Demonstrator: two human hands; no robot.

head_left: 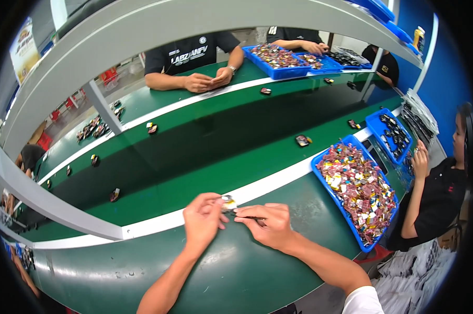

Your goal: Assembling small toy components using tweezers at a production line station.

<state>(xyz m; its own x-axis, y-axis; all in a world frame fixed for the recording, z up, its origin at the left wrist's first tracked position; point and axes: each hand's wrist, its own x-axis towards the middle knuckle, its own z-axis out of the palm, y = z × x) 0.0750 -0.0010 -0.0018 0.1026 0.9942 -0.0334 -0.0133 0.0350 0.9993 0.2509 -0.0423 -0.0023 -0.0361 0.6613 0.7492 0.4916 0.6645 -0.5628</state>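
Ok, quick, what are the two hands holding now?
Left hand: closed, holding a small, blurred yellow-and-white part.
Right hand: closed, holding a thin dark tool.

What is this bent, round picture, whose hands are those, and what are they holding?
There's no machine arm: these are a person's two bare hands. A wide fisheye camera on the person's head looks down, which bends straight edges.

The left hand holds a small yellow-and-white piece, too blurred to identify. The right hand holds a thin dark tool pointing toward it; I can't tell whether they touch.

Below them is a green bench. To the right, a blue tray is heaped with small colourful parts. Beyond a white rail, small dark assemblies lie scattered along a long green strip. Other people sit around it.
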